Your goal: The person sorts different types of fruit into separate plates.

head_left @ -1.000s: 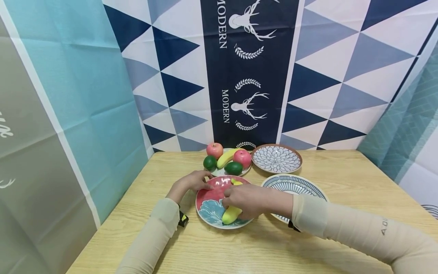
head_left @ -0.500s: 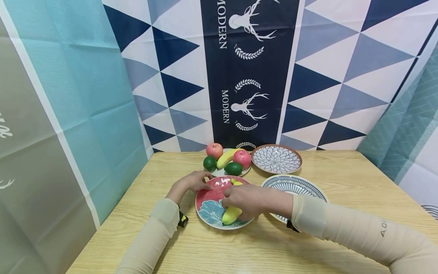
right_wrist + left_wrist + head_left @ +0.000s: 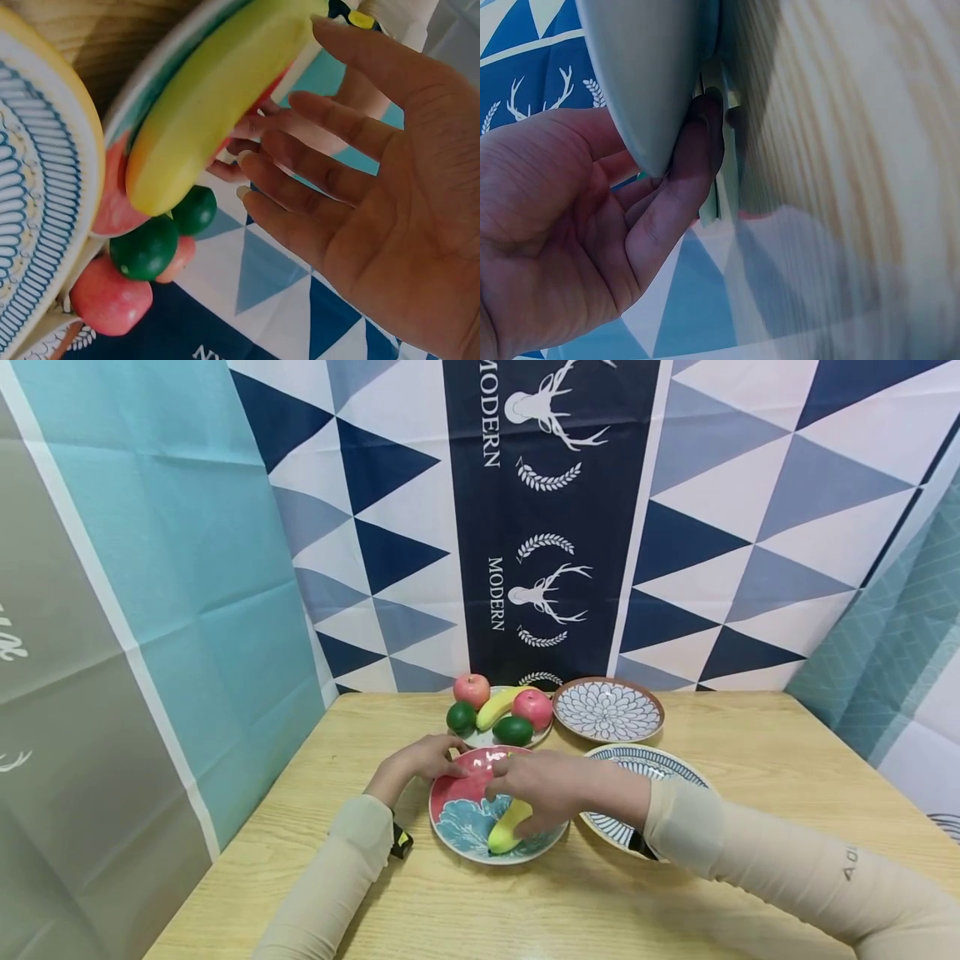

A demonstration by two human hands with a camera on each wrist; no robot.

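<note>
A red and teal plate (image 3: pixel 457 787) lies near the middle of the table, bearing a yellow banana (image 3: pixel 505 835). My left hand (image 3: pixel 426 758) grips the plate's far left rim; in the left wrist view its fingers bend under the edge. Over the banana hovers my right hand (image 3: pixel 547 789), covering the fruit's upper part in the head view. Seen from the right wrist, that hand (image 3: pixel 390 195) has its fingers spread, and a gap separates them from the banana (image 3: pixel 217 105).
Behind, a small white plate (image 3: pixel 480 741) carries apples (image 3: pixel 471 691), another banana (image 3: pixel 495 706) and green fruits (image 3: pixel 513 731). A brown-rimmed plate (image 3: pixel 607 710) stands at the back right. A blue-patterned plate (image 3: pixel 637 762) lies partly beneath my right forearm. Curtains border the table.
My right hand's fingers have spread and come off the banana, and the hand has shifted slightly up. The left hand keeps its place on the plate.
</note>
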